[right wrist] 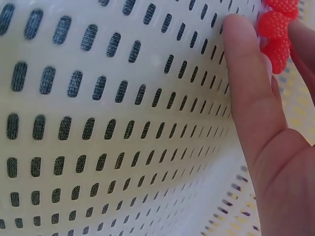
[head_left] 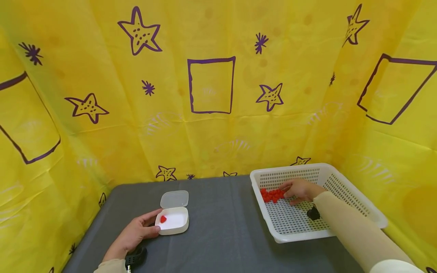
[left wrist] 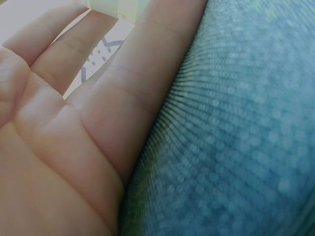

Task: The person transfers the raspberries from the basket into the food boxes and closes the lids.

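In the head view my left hand (head_left: 134, 232) grips a small white box (head_left: 181, 229) by its left side, thumb at the front corner and fingers behind. The box's clear lid (head_left: 174, 199) is flipped back, and one red raspberry (head_left: 163, 218) lies inside. My right hand (head_left: 300, 190) reaches into a white slotted basket (head_left: 269, 231), its fingers at the edge of a heap of red raspberries (head_left: 269, 195). From the right wrist, bumpy raspberries (right wrist: 274, 24) show between the loosely spread finger and thumb. The left wrist view shows mostly palm, with a box edge (left wrist: 115, 7) at the fingertips.
A dark grey cloth (head_left: 218, 227) covers the table under box and basket. Yellow curtain (head_left: 211, 144) with purple drawings encloses the back and both sides. The basket's raised rim runs around the right forearm. Black wrist gear (head_left: 135, 257) sits by the left cuff.
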Tool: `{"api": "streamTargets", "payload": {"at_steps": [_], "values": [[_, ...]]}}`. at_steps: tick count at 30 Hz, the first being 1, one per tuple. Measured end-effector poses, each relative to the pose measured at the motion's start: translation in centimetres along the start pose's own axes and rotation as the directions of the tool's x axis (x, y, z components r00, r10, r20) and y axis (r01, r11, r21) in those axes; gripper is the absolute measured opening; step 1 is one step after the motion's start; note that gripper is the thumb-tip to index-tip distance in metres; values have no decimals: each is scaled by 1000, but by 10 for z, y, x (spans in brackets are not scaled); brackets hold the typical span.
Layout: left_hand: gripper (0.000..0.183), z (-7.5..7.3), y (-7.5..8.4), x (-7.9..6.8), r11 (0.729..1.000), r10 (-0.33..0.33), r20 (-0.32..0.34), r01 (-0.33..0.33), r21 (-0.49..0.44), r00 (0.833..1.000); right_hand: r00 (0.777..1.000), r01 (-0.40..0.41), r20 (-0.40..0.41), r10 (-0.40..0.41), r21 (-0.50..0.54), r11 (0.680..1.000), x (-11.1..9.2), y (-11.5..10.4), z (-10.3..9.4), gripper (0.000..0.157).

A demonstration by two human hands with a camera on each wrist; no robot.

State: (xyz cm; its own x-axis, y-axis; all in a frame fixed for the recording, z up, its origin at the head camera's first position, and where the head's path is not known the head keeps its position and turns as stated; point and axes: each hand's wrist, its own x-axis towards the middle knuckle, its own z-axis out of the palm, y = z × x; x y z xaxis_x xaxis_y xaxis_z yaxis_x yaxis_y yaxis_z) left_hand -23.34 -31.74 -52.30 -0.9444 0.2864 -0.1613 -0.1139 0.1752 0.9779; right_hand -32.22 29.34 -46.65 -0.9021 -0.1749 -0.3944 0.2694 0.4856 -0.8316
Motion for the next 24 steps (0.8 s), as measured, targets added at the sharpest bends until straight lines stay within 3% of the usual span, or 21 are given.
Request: {"api": "streamTargets", "payload": {"at_steps": [15, 21, 24], "values": [[73, 2, 5, -1, 1000, -13, -8, 13, 16, 1000, 995, 21, -96, -36, -153, 988, -1, 5, 0, 18], [73, 2, 4, -2, 1000, -12, -7, 13, 19, 1000, 993, 48, -90, -73, -250, 967, -4, 4, -6, 11], [73, 2, 3, -2, 1000, -11, -12, 12, 26, 1000, 994, 47, -82, -69, -242, 969, -5, 2, -12, 11]]}}
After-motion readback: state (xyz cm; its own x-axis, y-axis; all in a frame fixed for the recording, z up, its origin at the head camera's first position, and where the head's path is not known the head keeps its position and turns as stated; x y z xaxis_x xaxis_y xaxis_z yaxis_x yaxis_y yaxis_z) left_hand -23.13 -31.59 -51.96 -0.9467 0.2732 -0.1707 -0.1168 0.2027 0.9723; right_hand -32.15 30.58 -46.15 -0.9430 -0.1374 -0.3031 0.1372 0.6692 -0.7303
